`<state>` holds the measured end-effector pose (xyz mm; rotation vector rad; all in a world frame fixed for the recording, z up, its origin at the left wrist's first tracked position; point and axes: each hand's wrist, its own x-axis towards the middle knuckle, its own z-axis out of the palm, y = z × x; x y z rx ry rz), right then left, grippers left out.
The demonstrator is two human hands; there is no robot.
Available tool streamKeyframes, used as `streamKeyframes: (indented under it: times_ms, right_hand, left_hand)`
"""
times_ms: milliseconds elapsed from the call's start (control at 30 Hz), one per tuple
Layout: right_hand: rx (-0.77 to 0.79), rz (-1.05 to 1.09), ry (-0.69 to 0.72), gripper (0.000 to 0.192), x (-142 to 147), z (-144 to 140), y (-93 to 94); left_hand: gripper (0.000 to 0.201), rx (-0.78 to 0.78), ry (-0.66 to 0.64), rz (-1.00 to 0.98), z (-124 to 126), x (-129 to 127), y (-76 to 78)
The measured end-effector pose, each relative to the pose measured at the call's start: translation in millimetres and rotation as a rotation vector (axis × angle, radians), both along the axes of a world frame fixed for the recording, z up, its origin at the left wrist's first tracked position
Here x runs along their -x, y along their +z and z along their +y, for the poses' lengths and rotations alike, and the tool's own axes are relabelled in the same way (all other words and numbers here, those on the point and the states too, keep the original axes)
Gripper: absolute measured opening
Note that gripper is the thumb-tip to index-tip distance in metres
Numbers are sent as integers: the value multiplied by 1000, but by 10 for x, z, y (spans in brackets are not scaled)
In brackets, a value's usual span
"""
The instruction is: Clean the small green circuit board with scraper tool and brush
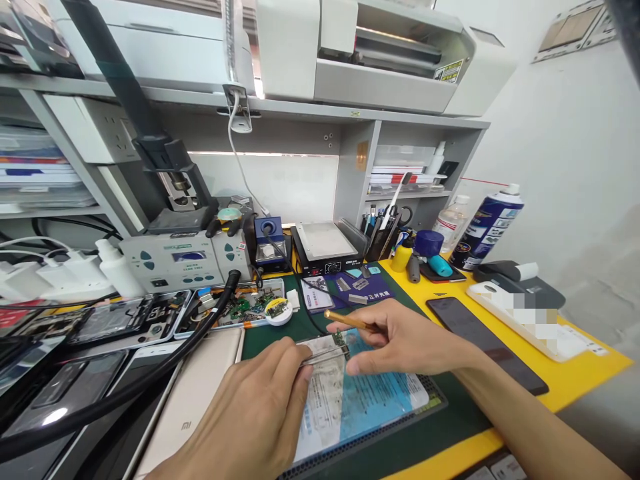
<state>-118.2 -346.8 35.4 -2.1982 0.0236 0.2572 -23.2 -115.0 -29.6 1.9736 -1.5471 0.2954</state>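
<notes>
My left hand (273, 393) is closed around metal tweezers (323, 357), whose tips reach a small green circuit board (341, 341). The fingers of my right hand (400, 337) grip a slim gold-coloured pen-shaped tool (347, 320). Its rounded end points up and to the left, and its other end is hidden by my hand. My right thumb and fingers are close around the board's right side; whether they touch it I cannot tell. Beneath the board lies a worn blue and white printed sheet (370, 407) on a dark pad.
Phones (487, 343) lie to the right and left. A tray of circuit parts (245, 303) and a black hose (200, 347) are at the left. Behind stand a grey rework station (187, 257), a hot plate (327, 241), a pen holder (383, 233) and a spray can (485, 230).
</notes>
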Motion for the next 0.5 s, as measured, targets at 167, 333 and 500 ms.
streamKeyframes:
  times_ms: [167,333,500]
  right_hand:
    - [10,-15,25,49,-2,37,-5]
    - [14,-25,27,43,3,60,-25]
    - [27,-30,30,50,1,71,-36]
  left_hand:
    - [12,36,-13,-6,2,47,-21]
    - [12,-13,-14,43,10,58,-34]
    - [11,-39,-8,89,35,44,-83]
